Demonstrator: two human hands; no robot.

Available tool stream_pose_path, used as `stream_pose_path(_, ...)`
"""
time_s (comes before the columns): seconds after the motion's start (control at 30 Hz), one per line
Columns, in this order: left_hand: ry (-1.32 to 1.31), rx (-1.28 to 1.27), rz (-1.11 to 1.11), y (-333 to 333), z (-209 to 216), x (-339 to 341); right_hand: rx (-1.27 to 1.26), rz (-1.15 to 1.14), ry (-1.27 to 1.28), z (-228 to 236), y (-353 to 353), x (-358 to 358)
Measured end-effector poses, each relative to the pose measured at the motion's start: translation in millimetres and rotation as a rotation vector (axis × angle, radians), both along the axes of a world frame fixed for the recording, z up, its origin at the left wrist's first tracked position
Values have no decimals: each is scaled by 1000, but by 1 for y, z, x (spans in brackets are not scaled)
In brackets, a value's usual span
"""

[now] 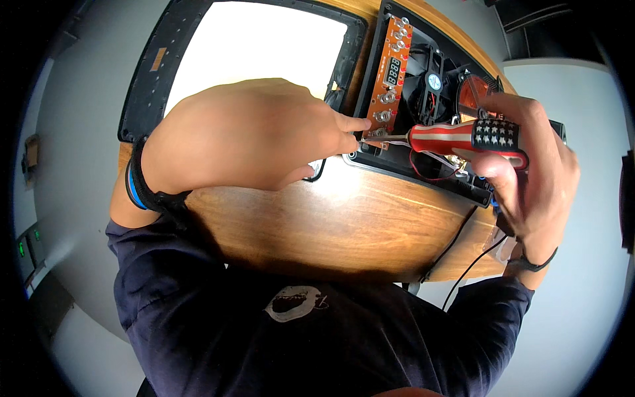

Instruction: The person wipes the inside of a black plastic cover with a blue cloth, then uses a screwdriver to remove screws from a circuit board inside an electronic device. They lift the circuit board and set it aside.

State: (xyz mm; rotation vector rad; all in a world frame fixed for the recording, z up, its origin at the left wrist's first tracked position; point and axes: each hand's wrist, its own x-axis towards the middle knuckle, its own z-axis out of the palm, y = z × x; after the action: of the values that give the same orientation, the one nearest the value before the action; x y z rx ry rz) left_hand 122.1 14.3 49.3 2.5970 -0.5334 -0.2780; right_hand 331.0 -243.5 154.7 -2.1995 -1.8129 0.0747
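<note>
My right hand (539,159) is wrapped round the handle of a screwdriver (440,137), red and white striped with white stars on a dark end. Its shaft points left, and the tip meets the near end of an orange circuit board (385,89). My left hand (254,135) lies palm down. Two of its fingers reach out to that same corner of the board, beside the tip, and the thumb stays apart below. A screw at the tip cannot be made out. The board, with a small digit display and several round metal buttons, sits along the left side of an opened black housing (357,159).
Inside the housing are a black fan (430,83), a copper-coloured coil (473,92) and loose wires (430,173). A black-framed panel (142,86) with a bright white surface lies to the left. Black cables (456,241) hang over the near edge of the wooden table (317,231).
</note>
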Motion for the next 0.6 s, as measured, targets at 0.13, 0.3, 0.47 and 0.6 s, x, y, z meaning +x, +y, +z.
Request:
stream_pose_path(0.13, 27, 57, 9, -5, 6, 2, -79, 359, 49, 14, 17, 18)
stream_pose_path(0.3, 162, 120, 19, -9, 14, 7, -55, 192, 280, 10, 8, 15)
stream_pose_path(0.47, 101, 107, 29, -11, 13, 4, -123, 140, 97, 9, 3, 11)
stream_pose_path(0.6, 72, 105, 34, -11, 9, 2, 2, 317, 191, 5, 8, 16)
